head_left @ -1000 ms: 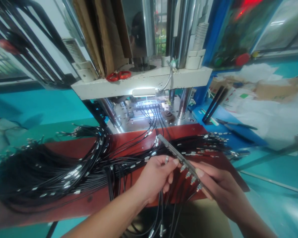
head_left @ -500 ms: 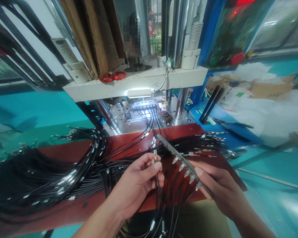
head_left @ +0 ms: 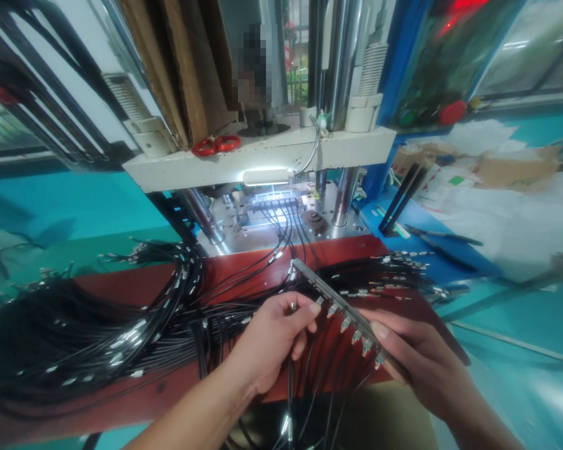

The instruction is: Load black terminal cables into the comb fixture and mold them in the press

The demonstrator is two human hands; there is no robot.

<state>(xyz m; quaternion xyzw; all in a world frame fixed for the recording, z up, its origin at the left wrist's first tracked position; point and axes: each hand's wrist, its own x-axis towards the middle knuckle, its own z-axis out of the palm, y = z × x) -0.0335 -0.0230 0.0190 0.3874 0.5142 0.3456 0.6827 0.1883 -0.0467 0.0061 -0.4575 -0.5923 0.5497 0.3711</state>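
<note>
My right hand (head_left: 413, 350) is closed on the lower end of a long, dark metal bar (head_left: 331, 292), which slants up to the left. Several small metal cable connectors (head_left: 345, 324) sit in a row along its lower edge, their thin black cables hanging down. At the bar, the thumb and forefinger of my left hand (head_left: 276, 331) pinch a cable connector (head_left: 319, 301). Another metal cable end (head_left: 293, 306) pokes up from the same hand's curled fingers. Black cables (head_left: 290, 387) trail below that hand. The palm side of both hands is hidden.
Ahead stands a press with a lit lower plate (head_left: 244, 232) and cables running into it. Large bundles of black cables (head_left: 89, 337) lie on the red-brown board (head_left: 234, 270). Red-handled scissors (head_left: 216, 145) rest on the press. Pliers (head_left: 443, 240) lie on the blue surface at right.
My left hand has moved slightly right to the bar, and its fingertips now pinch a connector there. The bar, in my right hand, has shifted slightly down.
</note>
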